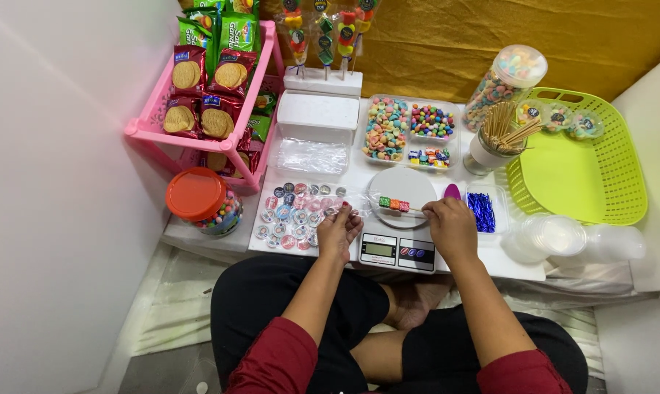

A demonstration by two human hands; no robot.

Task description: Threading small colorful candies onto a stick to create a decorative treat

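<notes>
A: What sits on the scale [398,252]?

B: A skewer [397,205] of candy cubes, green, red and orange, lying across its round white pan. The right hand [452,228] pinches the stick end, fingers closed on it. The left hand [339,228] holds a clear bag [355,198] at the skewer's other end, fingers curled on the plastic.

A: And around the scale?

B: Round stickers [295,214] just left of it, a jar [202,202] with an orange lid further left. Behind that, a pink rack [149,125] of red and green biscuit packs. A candy tray [410,133] lies behind the scale; blue ties [481,211] just right, a green basket [585,175] beyond.
</notes>
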